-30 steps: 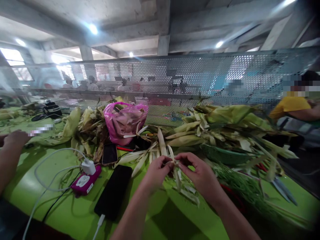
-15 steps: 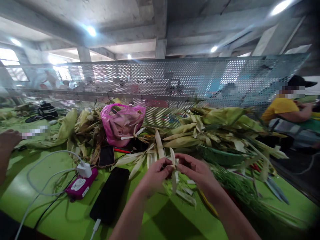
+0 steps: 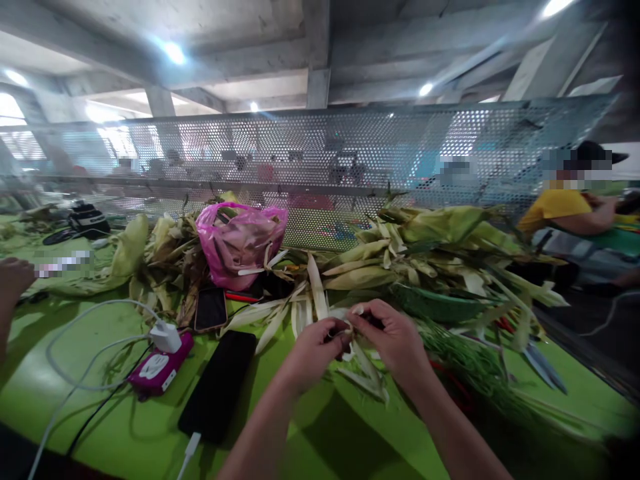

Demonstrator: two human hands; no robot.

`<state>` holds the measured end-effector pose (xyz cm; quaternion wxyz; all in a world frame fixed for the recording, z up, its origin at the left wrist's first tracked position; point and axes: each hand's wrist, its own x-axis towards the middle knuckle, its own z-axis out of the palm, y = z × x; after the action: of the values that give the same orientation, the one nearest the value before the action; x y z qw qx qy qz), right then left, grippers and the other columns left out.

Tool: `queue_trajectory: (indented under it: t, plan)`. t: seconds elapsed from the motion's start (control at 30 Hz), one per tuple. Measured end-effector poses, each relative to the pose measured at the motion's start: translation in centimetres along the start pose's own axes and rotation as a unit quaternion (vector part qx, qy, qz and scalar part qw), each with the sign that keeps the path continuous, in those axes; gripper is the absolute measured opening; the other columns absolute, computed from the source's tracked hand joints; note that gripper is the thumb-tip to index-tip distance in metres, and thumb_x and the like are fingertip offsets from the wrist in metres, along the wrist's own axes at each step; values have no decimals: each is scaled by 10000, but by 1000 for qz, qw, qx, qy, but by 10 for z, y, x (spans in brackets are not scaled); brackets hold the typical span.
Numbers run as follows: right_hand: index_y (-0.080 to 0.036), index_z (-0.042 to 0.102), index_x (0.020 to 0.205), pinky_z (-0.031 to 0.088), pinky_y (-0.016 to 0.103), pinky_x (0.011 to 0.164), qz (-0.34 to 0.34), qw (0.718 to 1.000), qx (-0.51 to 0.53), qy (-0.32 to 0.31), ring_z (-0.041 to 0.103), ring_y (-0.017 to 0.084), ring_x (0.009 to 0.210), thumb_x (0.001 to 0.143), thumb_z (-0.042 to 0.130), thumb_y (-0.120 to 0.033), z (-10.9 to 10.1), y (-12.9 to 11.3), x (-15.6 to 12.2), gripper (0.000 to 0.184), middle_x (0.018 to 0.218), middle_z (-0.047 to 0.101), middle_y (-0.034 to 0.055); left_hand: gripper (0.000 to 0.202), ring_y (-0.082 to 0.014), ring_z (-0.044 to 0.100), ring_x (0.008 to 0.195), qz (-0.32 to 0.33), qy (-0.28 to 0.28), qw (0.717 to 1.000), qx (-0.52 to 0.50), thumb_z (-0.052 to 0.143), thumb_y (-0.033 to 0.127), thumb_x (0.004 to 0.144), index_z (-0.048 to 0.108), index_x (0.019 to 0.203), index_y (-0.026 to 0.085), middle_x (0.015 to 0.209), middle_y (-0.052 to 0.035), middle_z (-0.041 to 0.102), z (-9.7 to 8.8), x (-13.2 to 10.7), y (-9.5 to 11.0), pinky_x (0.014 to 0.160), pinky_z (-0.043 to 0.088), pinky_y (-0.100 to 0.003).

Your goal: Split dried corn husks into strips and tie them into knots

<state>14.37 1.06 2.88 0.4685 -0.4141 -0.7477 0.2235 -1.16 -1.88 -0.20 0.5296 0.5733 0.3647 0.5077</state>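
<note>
My left hand (image 3: 314, 352) and my right hand (image 3: 391, 337) meet above the green table (image 3: 320, 433), fingertips pinched together on a pale leaf strip (image 3: 361, 363). The strip's loose ends hang down between the hands toward the table. Just behind them lie several more pale leaf strips (image 3: 315, 297), fanned out. A large heap of green and yellow leaves (image 3: 440, 250) sits behind my right hand.
A black phone (image 3: 219, 385) on a white cable lies left of my arm, beside a pink power bank (image 3: 156, 368) with a white plug. A pink plastic bag (image 3: 241, 243), a green basket (image 3: 440, 308), a perforated metal screen, another person's hand (image 3: 15, 280) and a person in yellow (image 3: 575, 207) are around.
My hands have drawn closer together and slightly lower, fingers folding over the strip. The view drifted a little to the right.
</note>
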Motion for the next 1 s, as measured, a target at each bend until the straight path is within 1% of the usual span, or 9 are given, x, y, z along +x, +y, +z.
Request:
queue_trajectory:
  t: [0.07, 0.13, 0.23, 0.33, 0.47, 0.6, 0.77, 0.87, 1.0]
  plan:
    - [-212, 648, 944, 402, 262, 582, 3, 999, -25, 31, 480, 132, 600, 819, 618, -342, -4, -5, -1, 183, 883, 637, 29, 294, -111, 491, 625, -13, 46, 997, -59, 639, 433, 780, 612, 849, 149, 696, -3, 545, 2, 2, 3, 623, 391, -247]
    - [-216, 633, 952, 379, 251, 537, 22, 998, -37, 36, 446, 123, 557, 832, 609, -377, -6, -11, -3, 202, 836, 639, 15, 328, -112, 517, 633, -7, 91, 989, -112, 678, 451, 746, 607, 850, 148, 708, -6, 562, 2, 3, 6, 639, 408, -247]
    - [-222, 630, 846, 385, 247, 542, 60, 997, -22, -51, 506, 145, 592, 863, 564, -432, -2, -15, -5, 221, 700, 630, -7, 339, -119, 556, 704, 5, 127, 978, -168, 723, 422, 715, 616, 883, 148, 795, -27, 607, 2, 2, 9, 709, 434, -253]
    - [-222, 628, 830, 419, 261, 591, 62, 992, -2, -107, 558, 167, 656, 873, 548, -428, 5, -13, -5, 225, 727, 652, 2, 320, -127, 575, 766, 5, 124, 973, -193, 747, 379, 700, 617, 879, 148, 831, -34, 621, 1, 0, 12, 770, 447, -259]
    - [-217, 633, 828, 447, 288, 663, 14, 996, -27, -83, 579, 183, 703, 869, 557, -342, 8, -11, -5, 152, 757, 651, 19, 334, -120, 573, 660, -21, 111, 977, -179, 741, 432, 693, 591, 785, 148, 728, -21, 603, 1, -1, 15, 685, 459, -256]
    - [-218, 646, 856, 455, 302, 725, -25, 996, -54, -74, 603, 197, 788, 861, 562, -276, 7, -13, -7, 102, 844, 661, 38, 380, -113, 546, 565, -41, 104, 986, -128, 691, 507, 709, 543, 741, 158, 650, 2, 565, 1, -1, 15, 605, 446, -262]
    - [-217, 636, 854, 454, 291, 704, -13, 995, -53, -85, 606, 188, 755, 866, 551, -281, 9, -12, -7, 107, 824, 667, 31, 292, -91, 452, 517, -32, 105, 992, -70, 601, 440, 794, 517, 720, 170, 592, 32, 493, 0, 0, 10, 526, 356, -235]
    - [-214, 626, 819, 447, 279, 672, 3, 996, -36, -84, 594, 179, 711, 863, 555, -303, 11, -11, -7, 122, 767, 661, 19, 262, -84, 400, 504, -29, 135, 986, -90, 601, 407, 791, 517, 711, 173, 568, 42, 462, 2, 0, 7, 507, 305, -228]
    - [-207, 609, 750, 432, 265, 619, 48, 996, -1, -78, 560, 164, 648, 846, 571, -349, 13, -10, -6, 176, 686, 641, 1, 269, -82, 405, 527, -23, 174, 973, -150, 657, 396, 744, 520, 693, 170, 561, 45, 450, 6, 0, 7, 525, 290, -222]
